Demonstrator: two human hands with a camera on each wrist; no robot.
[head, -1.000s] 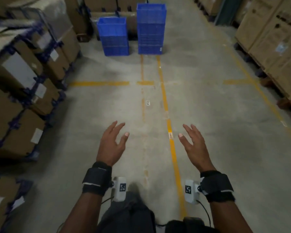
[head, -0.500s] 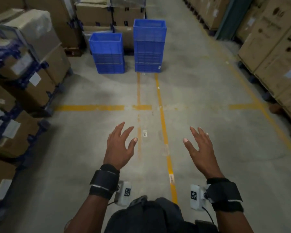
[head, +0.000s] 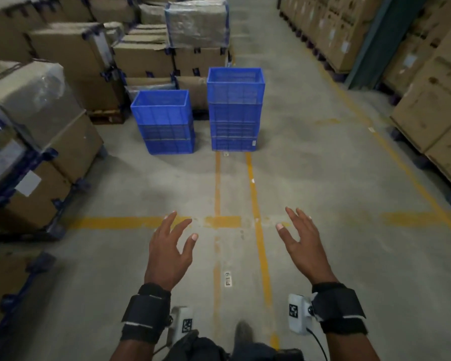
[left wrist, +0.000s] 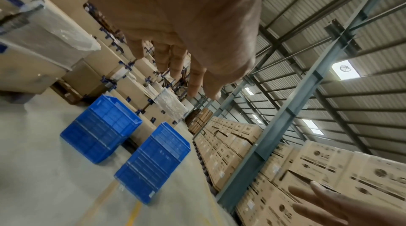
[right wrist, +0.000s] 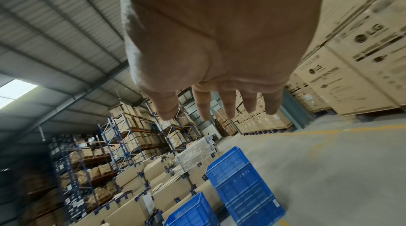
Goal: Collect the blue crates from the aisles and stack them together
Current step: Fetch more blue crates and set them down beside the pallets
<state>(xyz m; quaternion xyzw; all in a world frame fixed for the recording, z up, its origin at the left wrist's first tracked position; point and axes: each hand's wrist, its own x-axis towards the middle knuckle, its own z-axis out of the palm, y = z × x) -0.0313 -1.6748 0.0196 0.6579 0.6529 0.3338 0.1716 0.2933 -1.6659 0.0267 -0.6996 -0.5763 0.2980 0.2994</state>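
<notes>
Two stacks of blue crates stand on the concrete floor ahead. The shorter stack (head: 164, 123) (left wrist: 101, 131) (right wrist: 193, 212) is on the left, the taller stack (head: 235, 110) (left wrist: 153, 163) (right wrist: 243, 184) on the right. My left hand (head: 172, 246) (left wrist: 175, 39) and right hand (head: 300, 241) (right wrist: 219, 56) are held out in front of me, fingers spread, palms facing each other, empty. Both hands are well short of the crates, over the yellow floor lines.
Strapped cardboard boxes on pallets (head: 29, 142) line the left side, more boxes (head: 172, 53) stand behind the crates. Large cartons (head: 432, 100) and a teal steel column (head: 367, 43) line the right. Yellow lines (head: 255, 204) run along the aisle floor.
The crate stacks have come nearer and sit lower in the head view as I walk forward. Both hands stay spread and empty in the same pose.
</notes>
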